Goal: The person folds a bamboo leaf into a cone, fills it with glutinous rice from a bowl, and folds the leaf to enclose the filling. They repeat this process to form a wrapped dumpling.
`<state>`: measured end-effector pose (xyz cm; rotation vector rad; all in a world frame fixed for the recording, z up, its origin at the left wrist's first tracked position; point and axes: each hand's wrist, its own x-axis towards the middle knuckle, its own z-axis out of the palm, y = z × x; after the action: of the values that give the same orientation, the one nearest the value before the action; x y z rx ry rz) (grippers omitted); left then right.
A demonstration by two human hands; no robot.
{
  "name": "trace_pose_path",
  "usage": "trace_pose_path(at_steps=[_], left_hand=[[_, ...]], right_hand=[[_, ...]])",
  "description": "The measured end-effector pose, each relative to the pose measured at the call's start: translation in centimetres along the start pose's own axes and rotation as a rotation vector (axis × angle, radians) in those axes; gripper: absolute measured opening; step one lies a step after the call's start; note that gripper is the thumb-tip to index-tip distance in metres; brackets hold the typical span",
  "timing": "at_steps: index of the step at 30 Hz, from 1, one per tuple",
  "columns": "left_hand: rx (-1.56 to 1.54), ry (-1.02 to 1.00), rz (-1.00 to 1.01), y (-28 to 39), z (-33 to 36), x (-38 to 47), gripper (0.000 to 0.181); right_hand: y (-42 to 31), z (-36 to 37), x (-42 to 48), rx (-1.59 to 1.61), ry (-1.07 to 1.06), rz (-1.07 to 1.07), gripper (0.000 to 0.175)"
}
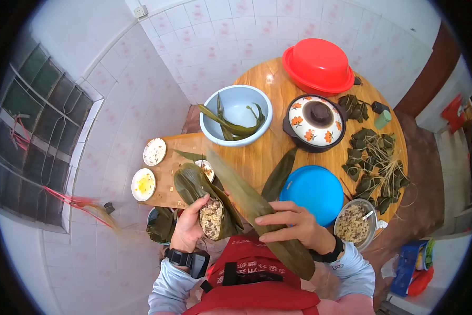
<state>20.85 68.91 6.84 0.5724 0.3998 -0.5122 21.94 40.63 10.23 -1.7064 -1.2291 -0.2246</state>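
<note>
My left hand (190, 224) cups a folded bundle of green leaves (192, 181) with a rice filling (211, 218) lying in its open fold. Just right of it, my right hand (293, 224) grips a long, broad leaf (255, 204) that slants from upper left to lower right. Behind that leaf another dark leaf (281, 173) rests near the blue round lid or tray (312, 195). To the right of my right hand stands a bowl of rice mixture (353, 224) with a spoon handle showing. Several tied leaf parcels (371, 157) with strings lie at the table's right side.
A light blue basin (236, 92) holding leaves, a lidded flowered pot (316, 122) and a red basin (318, 65) stand farther back on the wooden table (275, 86). Small plates (143, 185) sit at left. Below them is a basket holding leaves (161, 226).
</note>
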Motion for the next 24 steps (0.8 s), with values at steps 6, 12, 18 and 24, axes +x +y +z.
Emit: trace_pose_path(at_steps=[6, 12, 18, 24], left_hand=[[-0.012, 0.096, 0.025, -1.4, -0.3, 0.0, 0.029], [-0.013, 0.076, 0.023, -1.5, -1.2, 0.2, 0.033], [0.053, 0.037, 0.06, -1.2, 0.5, 0.3, 0.042], [0.099, 0.043, 0.093, -0.9, 0.2, 0.6, 0.045]], right_hand=[[0.3, 0.6, -0.9, 0.061, -0.076, 0.008, 0.024], [1.2, -0.1, -2.1, -0.068, -0.143, 0.017, 0.025], [0.1, -1.8, -0.6, -0.35, -0.02, 0.03, 0.023], [1.6, -0.7, 0.1, -0.044, 0.382, 0.493, 0.022]])
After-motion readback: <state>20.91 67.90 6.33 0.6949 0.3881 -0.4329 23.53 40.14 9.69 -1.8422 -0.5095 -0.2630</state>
